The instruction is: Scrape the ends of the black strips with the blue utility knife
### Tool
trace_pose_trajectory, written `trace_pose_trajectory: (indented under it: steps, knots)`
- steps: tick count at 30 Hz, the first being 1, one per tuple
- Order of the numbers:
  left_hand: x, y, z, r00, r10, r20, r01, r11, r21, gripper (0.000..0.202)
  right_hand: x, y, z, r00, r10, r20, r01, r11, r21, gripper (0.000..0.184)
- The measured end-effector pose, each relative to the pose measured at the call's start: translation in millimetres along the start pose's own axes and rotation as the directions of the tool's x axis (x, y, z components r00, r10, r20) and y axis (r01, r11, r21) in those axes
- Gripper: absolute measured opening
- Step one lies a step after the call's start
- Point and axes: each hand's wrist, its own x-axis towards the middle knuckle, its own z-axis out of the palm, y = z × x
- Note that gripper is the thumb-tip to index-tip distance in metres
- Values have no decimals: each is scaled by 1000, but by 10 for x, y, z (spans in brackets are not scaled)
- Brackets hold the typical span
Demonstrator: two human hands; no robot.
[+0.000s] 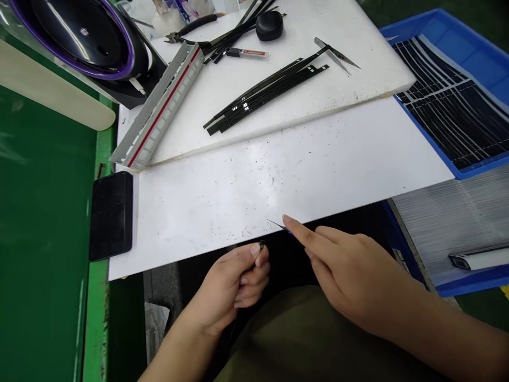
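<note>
My left hand is below the near edge of the white board, fingers curled, pinching the end of a thin black strip between thumb and forefinger. My right hand is just to its right, fingers closed round a fine pointed tool whose tip reaches onto the board's edge. The tool's tip and the strip's end lie a few centimetres apart. A bundle of long black strips lies on the raised white board farther back, with tweezers at its far end.
A grey ruler-like rail with a red stripe lies at the back left. A black phone sits on the left edge. A blue tray with black strips is at the right. Pliers, a black case and a magnifier lamp are behind.
</note>
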Motion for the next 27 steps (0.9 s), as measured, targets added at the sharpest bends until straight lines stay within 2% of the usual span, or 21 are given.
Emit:
trace_pose_trajectory:
  steps: [4,8,9,11,14,21,27]
  knots:
    - [-118,66,5,990,-32,136,45,994,-95,29,-80,-40,-96,1000,-24,-20,25,998,60,64]
    - [-141,93,10,986,-35,165,47,996,-69,32,-80,-71,-103,999,-39,14,38,997,74,64]
    - [-130,84,10,991,-30,130,34,999,-27,32,-71,-74,-87,999,-30,29,29,998,62,63]
    - [-96,48,12,1000,17,-10,-15,993,118,34,-50,-76,-45,998,4,66,-5,1000,11,64]
    - [-39,-16,27,972,117,-204,-55,956,287,38,-24,-85,12,992,29,120,-20,997,-77,68]
    - [5,2,48,965,72,-253,-29,985,169,32,24,-119,48,992,-11,127,36,979,-200,71]
    - [6,19,78,955,62,-290,-12,985,171,33,54,-99,55,993,-32,110,55,975,-216,69]
